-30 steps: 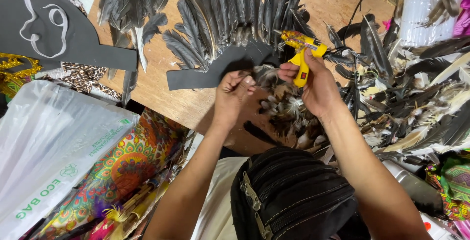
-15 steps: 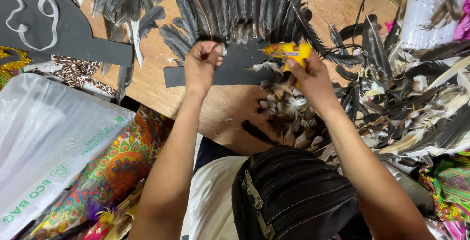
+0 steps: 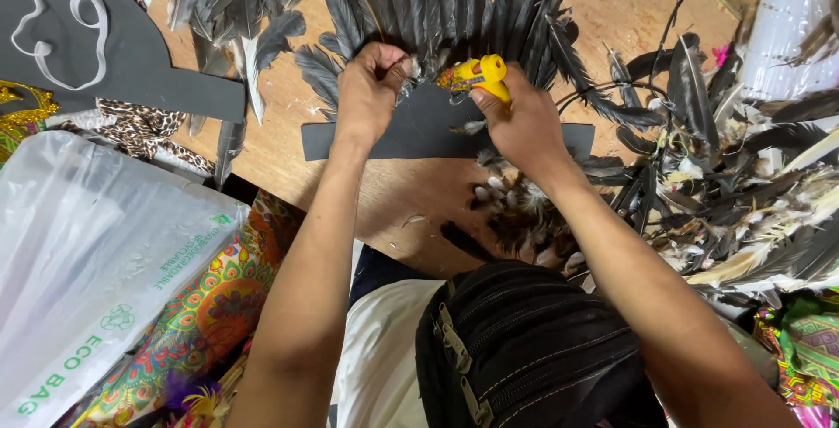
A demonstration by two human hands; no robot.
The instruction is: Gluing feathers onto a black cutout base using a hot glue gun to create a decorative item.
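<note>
1. Since half a second ago left hand stays put at the feather row, right hand with yellow glue gun has shifted in closer to it; a second ago both hands were lower, near the bench's front edge.
2. Wooden bench carries everything; white plastic bag lower left, over patterned cloth.
3. Black bag on the lap, bottom centre.
4. Dark foam shape with white cord, top left.
5. Fan of dark feathers fixed along grey foam band, mid-bench; loose feather heap to the right.
6. Left hand curled, fingertips pinching a feather base at the band's top edge.
7. Right hand fisted around the glue gun, nozzle pointing left, just beside the left fingers.
</note>
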